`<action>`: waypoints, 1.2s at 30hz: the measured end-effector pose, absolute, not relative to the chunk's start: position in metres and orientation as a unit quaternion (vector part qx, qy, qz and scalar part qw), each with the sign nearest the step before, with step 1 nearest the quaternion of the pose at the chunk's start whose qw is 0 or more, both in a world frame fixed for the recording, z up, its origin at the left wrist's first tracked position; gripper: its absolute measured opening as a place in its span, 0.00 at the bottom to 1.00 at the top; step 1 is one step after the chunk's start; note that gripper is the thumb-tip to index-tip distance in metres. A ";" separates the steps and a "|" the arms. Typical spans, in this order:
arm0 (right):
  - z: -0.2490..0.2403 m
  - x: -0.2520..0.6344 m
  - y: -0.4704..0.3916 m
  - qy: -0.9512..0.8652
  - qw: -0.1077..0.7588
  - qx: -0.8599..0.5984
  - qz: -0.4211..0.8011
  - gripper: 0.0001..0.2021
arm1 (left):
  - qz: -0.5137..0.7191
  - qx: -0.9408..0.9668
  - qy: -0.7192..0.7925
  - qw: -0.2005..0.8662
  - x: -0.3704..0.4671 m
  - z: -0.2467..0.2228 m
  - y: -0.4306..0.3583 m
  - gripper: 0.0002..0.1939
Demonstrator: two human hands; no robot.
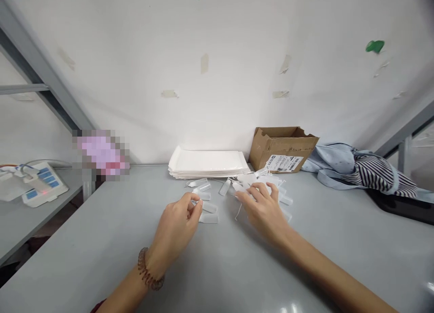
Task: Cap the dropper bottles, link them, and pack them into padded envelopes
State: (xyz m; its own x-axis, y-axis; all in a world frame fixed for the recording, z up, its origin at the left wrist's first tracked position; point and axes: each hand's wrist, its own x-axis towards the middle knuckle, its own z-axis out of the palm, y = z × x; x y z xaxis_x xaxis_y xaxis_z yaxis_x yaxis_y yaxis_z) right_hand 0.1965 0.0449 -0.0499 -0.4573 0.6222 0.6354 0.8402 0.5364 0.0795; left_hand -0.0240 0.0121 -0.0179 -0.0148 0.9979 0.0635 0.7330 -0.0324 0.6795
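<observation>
1. Since they look thin-walled plastic, head-view tubes (209,207) prob. light, slightly squeezy, slippery; hold mid-body.
2. Loc: row just R of L hand (176,222) fingertips; tube pile (285,199) under/around R hand (266,209) fingers.
3. L: thumb + index nearly tog.; can't tell if pinching smth.
4. R: palm down, fingers spread, half-curled.

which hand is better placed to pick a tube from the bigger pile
Probably the right hand: its fingers are at the bigger pile, while the left hand is beside the smaller row of tubes.
</observation>
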 end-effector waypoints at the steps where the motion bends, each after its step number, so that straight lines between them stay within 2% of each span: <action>1: -0.047 0.198 0.041 -0.830 0.321 -0.434 -0.145 0.14 | 0.285 0.663 0.648 0.243 -0.023 -0.018 0.012 0.12; 5: -0.033 0.202 0.026 -0.802 0.448 -0.390 0.062 0.10 | 0.299 0.671 0.611 0.296 -0.019 -0.016 0.011 0.12; 8: -0.025 0.201 0.016 -0.781 0.482 -0.358 0.170 0.10 | 0.313 0.661 0.574 0.367 -0.016 -0.013 0.009 0.13; 12: -0.020 0.198 0.007 -0.754 0.501 -0.340 0.256 0.10 | 0.314 0.635 0.503 0.495 -0.014 -0.009 0.007 0.20; 16: -0.019 0.196 0.003 -0.730 0.507 -0.348 0.300 0.10 | 0.289 0.620 0.444 0.579 -0.014 -0.009 0.005 0.16; 20: -0.017 0.196 0.001 -0.712 0.511 -0.360 0.319 0.09 | 0.275 0.594 0.439 0.616 -0.016 -0.010 0.006 0.10; 25: -0.016 0.197 -0.001 -0.690 0.521 -0.373 0.336 0.08 | 0.289 0.590 0.442 0.611 -0.019 -0.008 0.007 0.11; 31: -0.016 0.197 -0.002 -0.690 0.523 -0.367 0.342 0.08 | 0.233 0.597 0.417 0.644 -0.014 -0.008 0.004 0.10; 36: -0.020 0.201 0.000 -0.659 0.518 -0.389 0.383 0.08 | 0.288 0.603 0.458 0.586 -0.016 -0.006 0.005 0.12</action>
State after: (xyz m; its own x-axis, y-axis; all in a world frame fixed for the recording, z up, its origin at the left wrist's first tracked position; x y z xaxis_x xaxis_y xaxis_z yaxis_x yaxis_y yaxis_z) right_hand 0.2007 0.0003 -0.0199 -0.1616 0.9090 0.3842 0.1162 0.4042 -0.9073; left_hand -0.0156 0.0055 -0.0061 0.4148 0.8899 -0.1899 0.2153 0.1069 0.9707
